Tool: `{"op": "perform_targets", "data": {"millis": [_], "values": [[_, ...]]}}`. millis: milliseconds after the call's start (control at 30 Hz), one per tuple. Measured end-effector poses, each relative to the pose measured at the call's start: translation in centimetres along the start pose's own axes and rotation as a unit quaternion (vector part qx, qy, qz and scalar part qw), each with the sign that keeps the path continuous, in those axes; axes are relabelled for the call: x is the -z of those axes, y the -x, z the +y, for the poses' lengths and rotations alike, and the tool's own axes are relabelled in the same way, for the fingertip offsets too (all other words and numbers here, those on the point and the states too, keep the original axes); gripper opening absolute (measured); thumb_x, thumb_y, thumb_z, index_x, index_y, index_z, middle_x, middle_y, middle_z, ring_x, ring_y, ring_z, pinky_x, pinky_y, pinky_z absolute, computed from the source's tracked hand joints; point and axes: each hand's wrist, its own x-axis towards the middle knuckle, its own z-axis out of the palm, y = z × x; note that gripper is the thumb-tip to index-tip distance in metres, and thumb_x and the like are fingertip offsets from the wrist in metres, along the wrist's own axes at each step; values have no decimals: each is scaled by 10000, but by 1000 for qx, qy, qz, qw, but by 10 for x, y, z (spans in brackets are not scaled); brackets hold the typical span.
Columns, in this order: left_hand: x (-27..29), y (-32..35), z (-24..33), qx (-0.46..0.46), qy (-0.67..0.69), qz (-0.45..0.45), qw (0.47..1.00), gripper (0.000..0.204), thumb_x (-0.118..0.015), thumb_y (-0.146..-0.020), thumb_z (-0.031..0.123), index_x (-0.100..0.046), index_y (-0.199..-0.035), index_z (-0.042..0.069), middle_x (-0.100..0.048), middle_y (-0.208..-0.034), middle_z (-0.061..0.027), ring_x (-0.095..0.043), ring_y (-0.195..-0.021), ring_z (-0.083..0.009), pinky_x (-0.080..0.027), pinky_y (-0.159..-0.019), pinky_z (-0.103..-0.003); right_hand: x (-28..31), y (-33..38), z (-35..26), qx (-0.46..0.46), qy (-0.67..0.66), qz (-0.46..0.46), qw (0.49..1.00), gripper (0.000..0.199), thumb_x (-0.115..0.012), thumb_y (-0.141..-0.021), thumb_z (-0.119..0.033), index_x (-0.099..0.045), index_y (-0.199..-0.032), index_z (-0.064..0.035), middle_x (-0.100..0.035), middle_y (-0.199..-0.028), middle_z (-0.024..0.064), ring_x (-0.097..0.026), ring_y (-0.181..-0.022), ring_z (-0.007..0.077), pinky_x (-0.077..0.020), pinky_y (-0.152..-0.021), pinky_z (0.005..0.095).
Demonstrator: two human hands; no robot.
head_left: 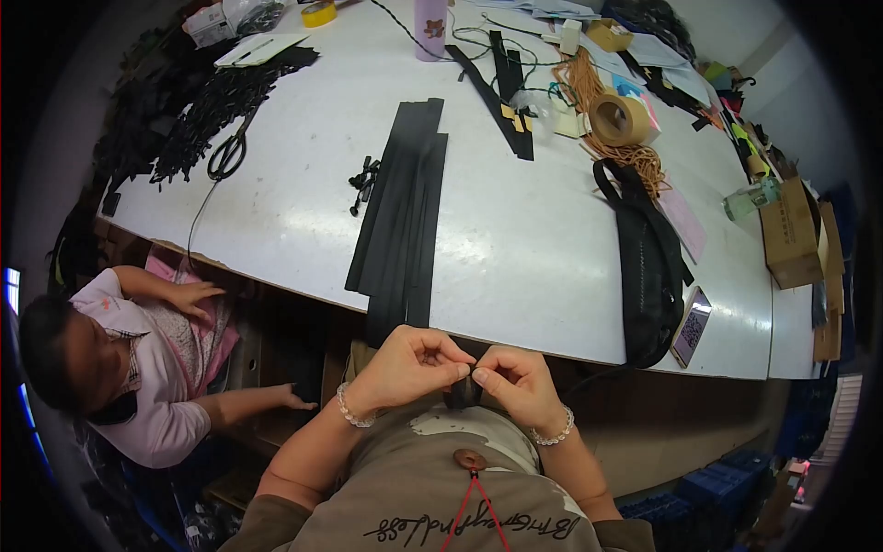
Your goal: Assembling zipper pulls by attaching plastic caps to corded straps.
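In front of my body, just off the table's near edge, my left hand and my right hand meet with their fingertips pinched. Between them is a small piece of black strap, partly covered by my fingers. Long flat black straps lie in a stack on the white table, running from its middle to the near edge by my left hand. A few small black fittings sit beside the stack on its left.
At the left, another person sits close to the table. Black scissors and a heap of black cords lie far left. Toward the right are a black bag, a phone, a tape roll and a cardboard box. A purple bottle stands behind.
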Motion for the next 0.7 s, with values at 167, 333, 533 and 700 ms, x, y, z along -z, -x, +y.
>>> {"op": "perform_targets", "data": {"millis": [167, 333, 533, 700], "values": [[0, -1, -1, -16, -33, 13, 999, 109, -670, -839, 49, -686, -921, -23, -655, -753, -23, -592, -646, -40, -492, -584, -179, -5, 4, 10, 65, 82, 45, 994, 98, -605, -894, -63, -606, -833, 14, -551, -730, -14, -458, -568, 39, -362, -511, 182], [-6, 1, 0, -45, -43, 53, 997, 126, -666, -840, 24, -686, -953, -30, -665, -777, -31, -596, -683, -41, -485, -610, -173, -13, 8, 3, -25, -66, 63, 996, 105, -565, -932, -82, -598, -924, 17, -579, -765, 20, -570, -617, 75, -462, -557, 192], [-7, 3, -8, -47, -29, 71, 996, 141, -667, -844, 22, -687, -972, -34, -677, -815, -44, -603, -719, -49, -495, -633, -185, -15, 8, 6, -72, -179, 54, 980, 101, -543, -933, -44, -576, -941, 52, -621, -809, 75, -671, -692, 156, -570, -642, 256], [-4, 4, -9, -48, -34, 57, 997, 145, -669, -840, 17, -688, -974, -32, -683, -824, -49, -607, -714, -60, -501, -642, -193, -12, 8, 9, -50, -132, 47, 989, 80, -565, -912, -15, -583, -910, 63, -643, -802, 85, -674, -711, 147, -556, -651, 237]]}}
